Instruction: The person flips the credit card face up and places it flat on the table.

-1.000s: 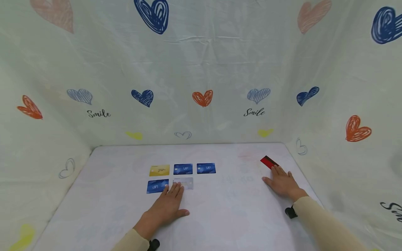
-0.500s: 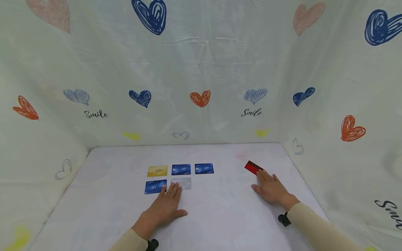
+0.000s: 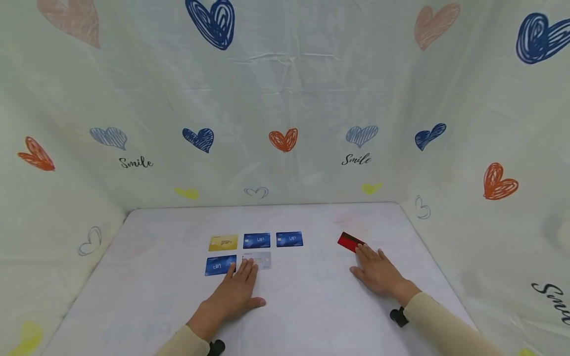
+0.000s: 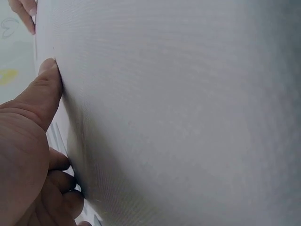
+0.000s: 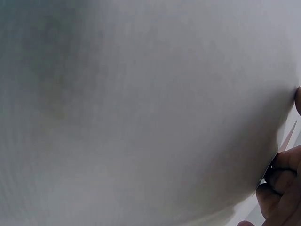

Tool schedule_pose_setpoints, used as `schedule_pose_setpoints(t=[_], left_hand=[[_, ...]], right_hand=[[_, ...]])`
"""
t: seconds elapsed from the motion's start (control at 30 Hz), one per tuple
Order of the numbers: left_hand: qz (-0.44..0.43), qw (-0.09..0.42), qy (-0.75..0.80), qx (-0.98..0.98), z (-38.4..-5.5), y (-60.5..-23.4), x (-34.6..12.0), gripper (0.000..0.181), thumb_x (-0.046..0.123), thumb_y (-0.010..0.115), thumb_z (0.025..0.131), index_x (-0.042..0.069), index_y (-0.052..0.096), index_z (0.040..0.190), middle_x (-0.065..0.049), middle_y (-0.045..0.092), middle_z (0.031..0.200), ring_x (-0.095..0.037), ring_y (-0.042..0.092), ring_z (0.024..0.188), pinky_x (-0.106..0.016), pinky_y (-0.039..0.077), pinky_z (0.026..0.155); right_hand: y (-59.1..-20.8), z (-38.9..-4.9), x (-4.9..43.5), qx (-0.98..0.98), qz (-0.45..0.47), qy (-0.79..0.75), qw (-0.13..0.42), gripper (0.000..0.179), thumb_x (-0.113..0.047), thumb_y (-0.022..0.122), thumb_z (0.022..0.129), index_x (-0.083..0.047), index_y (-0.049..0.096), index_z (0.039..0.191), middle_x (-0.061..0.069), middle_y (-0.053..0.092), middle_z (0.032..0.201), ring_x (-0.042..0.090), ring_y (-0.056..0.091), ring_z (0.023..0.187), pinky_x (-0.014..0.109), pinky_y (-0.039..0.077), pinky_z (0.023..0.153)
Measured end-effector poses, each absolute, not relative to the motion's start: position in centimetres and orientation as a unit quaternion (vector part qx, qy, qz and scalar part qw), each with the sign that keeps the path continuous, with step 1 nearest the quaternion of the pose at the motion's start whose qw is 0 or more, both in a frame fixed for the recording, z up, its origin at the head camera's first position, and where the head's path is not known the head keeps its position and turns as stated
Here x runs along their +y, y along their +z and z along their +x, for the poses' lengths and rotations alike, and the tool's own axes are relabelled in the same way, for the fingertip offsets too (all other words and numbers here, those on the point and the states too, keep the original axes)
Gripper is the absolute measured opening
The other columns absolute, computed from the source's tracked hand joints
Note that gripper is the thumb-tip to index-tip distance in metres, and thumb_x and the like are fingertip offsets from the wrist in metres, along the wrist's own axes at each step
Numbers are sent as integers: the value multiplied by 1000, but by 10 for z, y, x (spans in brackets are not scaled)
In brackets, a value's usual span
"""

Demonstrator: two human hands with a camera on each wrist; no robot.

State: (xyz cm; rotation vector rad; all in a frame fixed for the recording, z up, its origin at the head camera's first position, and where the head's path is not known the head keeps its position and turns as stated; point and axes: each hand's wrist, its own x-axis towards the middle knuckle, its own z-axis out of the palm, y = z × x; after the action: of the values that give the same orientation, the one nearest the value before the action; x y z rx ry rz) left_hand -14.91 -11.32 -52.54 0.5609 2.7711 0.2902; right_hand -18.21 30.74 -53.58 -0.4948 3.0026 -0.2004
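In the head view my left hand (image 3: 234, 295) lies with its fingers extended, their tips on a silver card (image 3: 263, 260). One fingertip reaches the right edge of a blue card (image 3: 218, 266) beside it. To the right, the straight fingers of my right hand (image 3: 376, 273) rest on the near corner of a red card with a black stripe (image 3: 348, 242), which lies tilted on the table. Behind the left hand a gold card (image 3: 223, 243), a blue VIP card (image 3: 257, 241) and another blue VIP card (image 3: 289, 239) form a row. Both wrist views show fingertips down at the tabletop.
The white table (image 3: 303, 306) has its far edge against a pale curtain (image 3: 285, 89) printed with hearts and "Smile". The curtain also stands along the left and right sides. Bare tabletop lies between the red card and the row of cards.
My right hand has slid the red card leftward and a little nearer across the table. The left hand stays in place on the silver card. The head view has shifted slightly.
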Motion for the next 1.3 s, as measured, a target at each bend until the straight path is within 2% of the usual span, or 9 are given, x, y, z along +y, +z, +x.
schedule_pose_setpoints(t=[0.5, 0.83, 1.13, 1.3], left_hand=[[193, 139, 111, 965, -146, -525, -112, 101, 61, 71, 93, 0, 33, 163, -18, 25, 174, -37, 20, 162, -62, 11, 130], [212, 132, 115, 961, -136, -525, -104, 94, 58, 69, 96, 2, 35, 163, -16, 28, 173, -34, 23, 162, -59, 16, 130], [240, 133, 122, 954, -126, -515, -85, 90, 56, 71, 95, 6, 38, 163, -11, 33, 172, -31, 26, 161, -57, 18, 130], [260, 144, 111, 948, -121, -515, -79, 87, 58, 70, 94, 10, 42, 162, -5, 36, 171, -28, 27, 161, -55, 19, 130]], right_hand=[[-531, -165, 282, 977, -191, -69, 65, 70, -40, 60, 107, 6, 43, 157, 22, 40, 166, 42, 33, 156, 67, 24, 125], [-533, -144, 243, 965, -243, -39, 87, 72, -49, 60, 105, -4, 45, 159, 12, 41, 168, 33, 35, 157, 62, 24, 127], [-530, -128, 198, 942, -320, -9, 105, 74, -59, 52, 105, -13, 42, 162, 2, 39, 170, 24, 33, 159, 59, 26, 127], [-529, -122, 175, 925, -367, 1, 94, 72, -60, 48, 107, -14, 42, 162, 0, 39, 170, 20, 33, 159, 57, 29, 127]])
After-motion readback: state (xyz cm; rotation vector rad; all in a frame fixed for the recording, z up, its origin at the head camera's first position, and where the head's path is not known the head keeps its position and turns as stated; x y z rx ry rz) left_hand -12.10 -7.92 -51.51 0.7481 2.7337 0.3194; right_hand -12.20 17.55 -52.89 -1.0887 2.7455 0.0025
